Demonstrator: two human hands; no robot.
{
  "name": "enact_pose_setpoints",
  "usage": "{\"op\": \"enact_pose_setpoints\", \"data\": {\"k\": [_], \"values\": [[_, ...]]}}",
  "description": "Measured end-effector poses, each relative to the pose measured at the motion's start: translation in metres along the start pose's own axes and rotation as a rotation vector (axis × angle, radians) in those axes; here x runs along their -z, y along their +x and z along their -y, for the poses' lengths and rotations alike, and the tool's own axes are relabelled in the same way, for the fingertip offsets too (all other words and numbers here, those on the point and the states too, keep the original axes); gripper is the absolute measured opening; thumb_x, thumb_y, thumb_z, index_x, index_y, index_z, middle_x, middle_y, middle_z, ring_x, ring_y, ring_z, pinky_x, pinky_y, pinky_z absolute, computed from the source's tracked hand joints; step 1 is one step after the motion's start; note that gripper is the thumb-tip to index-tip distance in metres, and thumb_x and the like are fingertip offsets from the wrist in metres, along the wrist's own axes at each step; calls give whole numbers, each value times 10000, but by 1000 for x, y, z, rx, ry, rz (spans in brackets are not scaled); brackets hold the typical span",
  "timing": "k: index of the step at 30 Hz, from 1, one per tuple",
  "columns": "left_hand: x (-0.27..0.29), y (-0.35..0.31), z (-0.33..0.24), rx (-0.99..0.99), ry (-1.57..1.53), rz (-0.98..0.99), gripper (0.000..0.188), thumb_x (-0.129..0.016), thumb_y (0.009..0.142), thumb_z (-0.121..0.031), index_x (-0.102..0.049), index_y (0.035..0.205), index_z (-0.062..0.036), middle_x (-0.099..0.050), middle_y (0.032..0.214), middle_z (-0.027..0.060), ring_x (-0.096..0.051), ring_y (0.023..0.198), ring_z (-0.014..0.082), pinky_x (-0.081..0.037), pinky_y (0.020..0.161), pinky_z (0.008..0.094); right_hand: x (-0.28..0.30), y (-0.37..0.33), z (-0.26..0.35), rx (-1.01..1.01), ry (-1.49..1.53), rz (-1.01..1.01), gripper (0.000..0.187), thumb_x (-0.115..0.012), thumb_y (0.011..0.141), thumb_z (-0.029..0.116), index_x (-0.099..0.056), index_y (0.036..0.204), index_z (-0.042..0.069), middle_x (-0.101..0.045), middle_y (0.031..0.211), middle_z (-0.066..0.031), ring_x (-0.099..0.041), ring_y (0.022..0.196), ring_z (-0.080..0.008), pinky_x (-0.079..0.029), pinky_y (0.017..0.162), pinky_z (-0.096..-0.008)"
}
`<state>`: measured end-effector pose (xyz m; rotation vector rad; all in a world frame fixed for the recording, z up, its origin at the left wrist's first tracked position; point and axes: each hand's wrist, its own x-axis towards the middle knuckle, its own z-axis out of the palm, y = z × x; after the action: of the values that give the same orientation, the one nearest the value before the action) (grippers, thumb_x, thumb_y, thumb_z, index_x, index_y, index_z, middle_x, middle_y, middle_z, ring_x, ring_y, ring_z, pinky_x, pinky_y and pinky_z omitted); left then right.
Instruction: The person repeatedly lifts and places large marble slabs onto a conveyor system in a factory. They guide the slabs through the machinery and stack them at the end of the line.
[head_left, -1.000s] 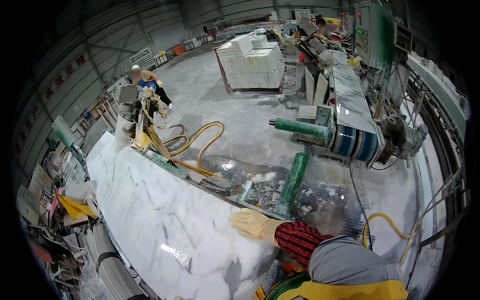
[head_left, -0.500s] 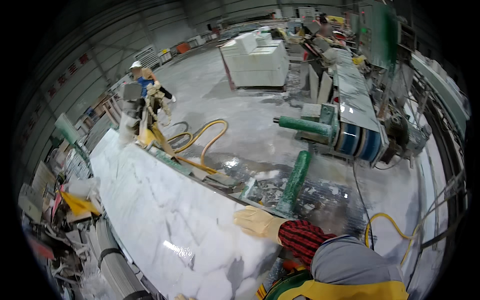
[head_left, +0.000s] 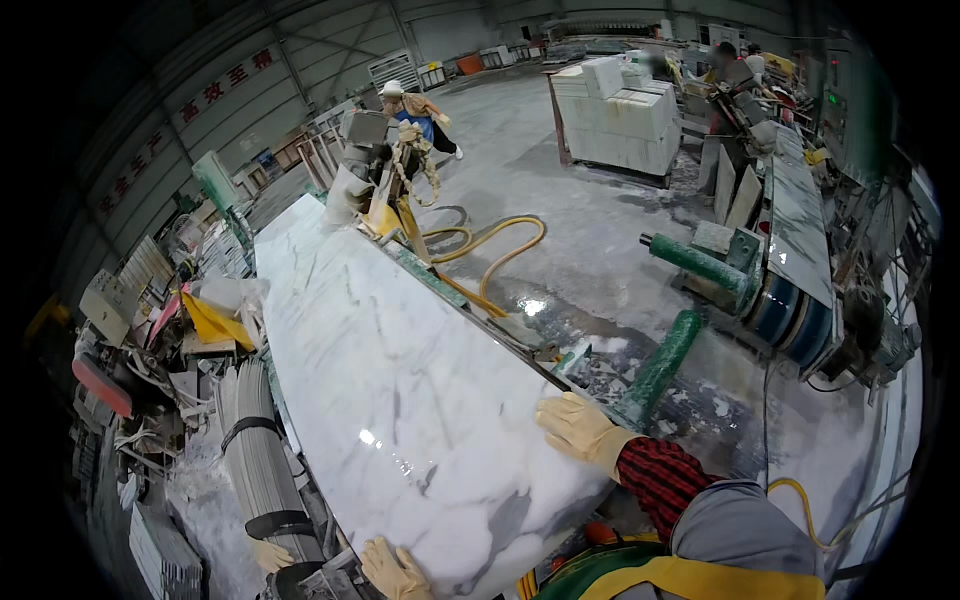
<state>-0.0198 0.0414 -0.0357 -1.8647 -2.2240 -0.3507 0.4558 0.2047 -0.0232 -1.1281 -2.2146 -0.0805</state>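
Observation:
A long white marble slab (head_left: 400, 370) with grey veins and a wet shine stretches away from me. My right hand (head_left: 583, 430), in a cream work glove, lies flat on its right edge with fingers stretched out. At the near left corner, my left hand (head_left: 395, 570) wears a similar glove and rests its spread fingers on the slab's edge; the wrist is cut off by the frame. Neither hand grips anything. Left of it another cream glove (head_left: 270, 555) shows beside a bundle of grey strips (head_left: 255, 450); whether a hand is in it I cannot tell.
Green rollers (head_left: 655, 370) stick out right of the slab near a belt conveyor (head_left: 800, 240). A yellow hose (head_left: 500, 260) loops on the wet floor. A person in a white cap (head_left: 415, 110) stands beyond the slab's far end. White blocks (head_left: 620, 120) are stacked behind.
My view has turned left, so the scene sits farther right. My left hand shows more fully at the slab's near left corner. My right hand stays on the right edge.

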Motion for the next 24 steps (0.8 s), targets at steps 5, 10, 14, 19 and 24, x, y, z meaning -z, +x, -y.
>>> {"op": "enact_pose_setpoints", "data": {"k": [5,10,14,19,24], "values": [[4,-3,-1,-20,-15,-50,548,-508,1125,-358,-539,1550,-13,-523,1567,291,-452,1473,460,-309,1235,581,2,-1,0,27,9,2,433,-702,941,232,-651,1337,63,-642,1418,-170,-588,1341,-329,-416,1167,-498],[0,-1,-3,-31,21,-77,525,-528,1120,-338,-551,1544,-28,-560,1533,282,-483,1449,454,-350,1204,584,1,-4,-2,40,-21,0,424,-688,949,229,-653,1330,46,-641,1416,-176,-588,1342,-332,-421,1158,-497],[-1,-3,-2,-33,46,-89,525,-522,1122,-338,-543,1554,-40,-569,1524,276,-496,1435,449,-363,1191,583,-4,-8,-2,25,-13,7,430,-683,956,243,-651,1338,48,-636,1425,-178,-578,1356,-336,-416,1168,-499],[2,-2,-2,-39,36,-68,533,-511,1127,-350,-532,1562,-43,-566,1527,277,-501,1429,446,-366,1189,578,-2,-10,-3,13,-15,62,485,-668,978,274,-606,1411,65,-604,1487,-170,-552,1402,-315,-386,1207,-488],[8,-7,-8,-30,26,-83,519,-514,1130,-338,-551,1539,-20,-568,1520,290,-508,1419,463,-365,1193,579,-4,-13,-1,-17,-18,87,490,-664,986,268,-605,1431,70,-592,1509,-174,-540,1421,-316,-372,1220,-492]]}}
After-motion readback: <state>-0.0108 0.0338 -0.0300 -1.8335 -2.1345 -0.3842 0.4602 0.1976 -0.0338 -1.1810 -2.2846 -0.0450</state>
